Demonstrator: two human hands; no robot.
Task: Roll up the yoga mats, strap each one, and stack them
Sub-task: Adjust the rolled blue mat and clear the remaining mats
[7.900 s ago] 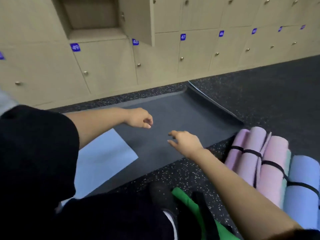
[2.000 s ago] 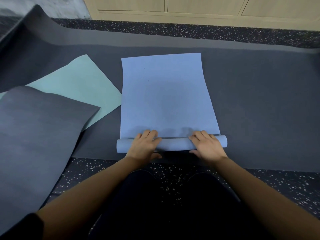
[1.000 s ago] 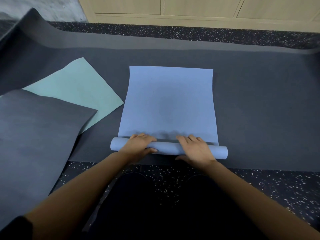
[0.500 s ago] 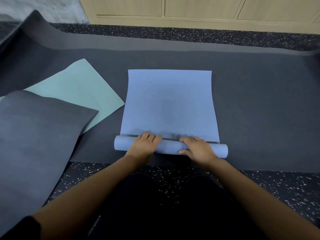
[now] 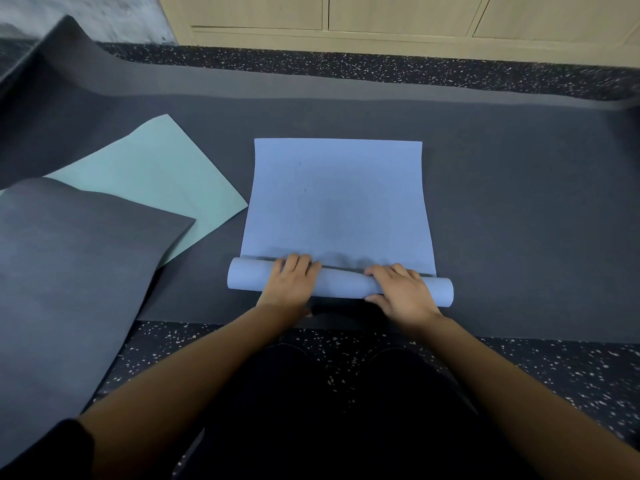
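Gripping the rolled end of the blue mat (image 5: 337, 209), my left hand (image 5: 291, 284) and right hand (image 5: 401, 291) curl over it. I see a dark mat (image 5: 519, 202) beneath.

- Blue mat (image 5: 337, 209): the rolled end is covered in two places by the left hand (image 5: 291, 285) and right hand (image 5: 401, 292). Two specks (image 5: 300, 163) on the flat part are too small to identify.
- Both palms and the left thumb are hidden.
- Teal mat (image 5: 149, 168): partly under the grey mat (image 5: 69, 271), which is cut off at the left.
- Large dark mat (image 5: 519, 220): cropped at both sides.
- Cabinets (image 5: 398, 12): cropped at the top.
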